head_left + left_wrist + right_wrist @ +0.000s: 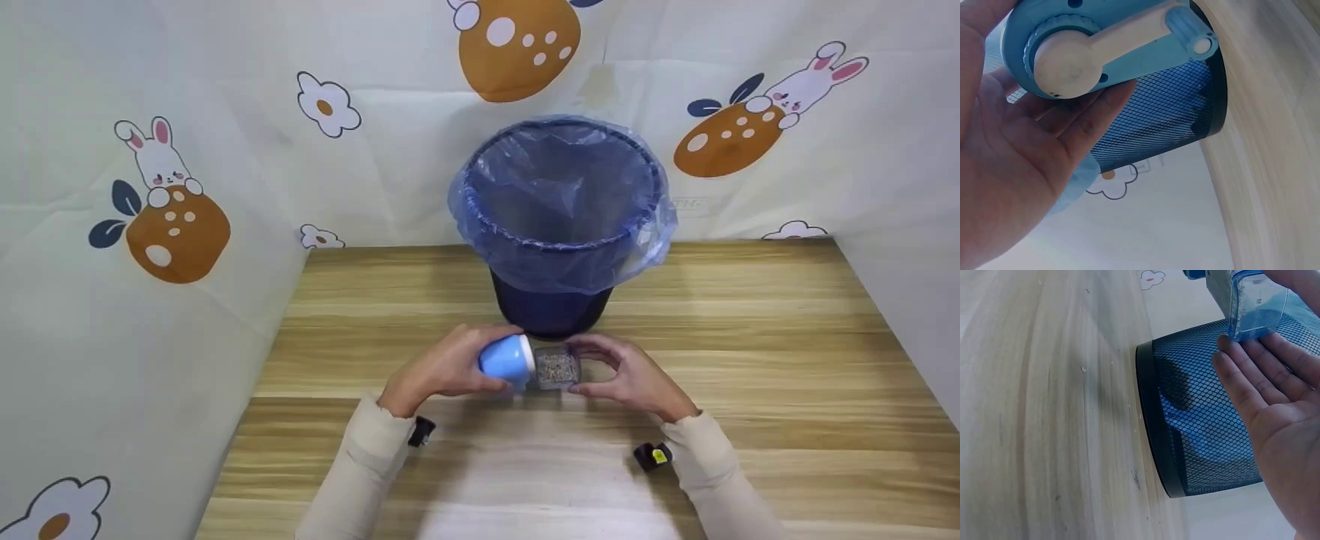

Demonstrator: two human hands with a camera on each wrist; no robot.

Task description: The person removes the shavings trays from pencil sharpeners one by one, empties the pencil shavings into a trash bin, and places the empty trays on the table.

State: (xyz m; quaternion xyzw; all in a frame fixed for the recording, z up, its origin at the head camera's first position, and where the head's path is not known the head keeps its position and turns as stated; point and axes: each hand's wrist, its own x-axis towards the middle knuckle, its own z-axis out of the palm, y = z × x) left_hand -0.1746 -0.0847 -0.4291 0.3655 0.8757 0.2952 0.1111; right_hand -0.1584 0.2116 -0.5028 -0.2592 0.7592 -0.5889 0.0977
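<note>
My left hand [450,364] grips a blue pencil sharpener [504,360] with a white rim, held on its side. Its white crank [1129,35] with a blue knob shows in the left wrist view. Right against the white rim sits a clear shavings drawer [557,367] with greyish-brown bits inside. My right hand [626,375] pinches this drawer between thumb and fingers. From the right wrist, the drawer [1255,306] shows as see-through blue plastic with faint marks, above the fingertips. Both things are held in front of the bin, the drawer's inside facing up toward the head camera.
Just beyond my hands stands a dark mesh waste bin [551,307] lined with a translucent blue bag [472,225]. It rests on a wood-grain table [750,315]. Patterned white sheets [405,165] enclose the back and sides. Small specks lie on the table in the right wrist view.
</note>
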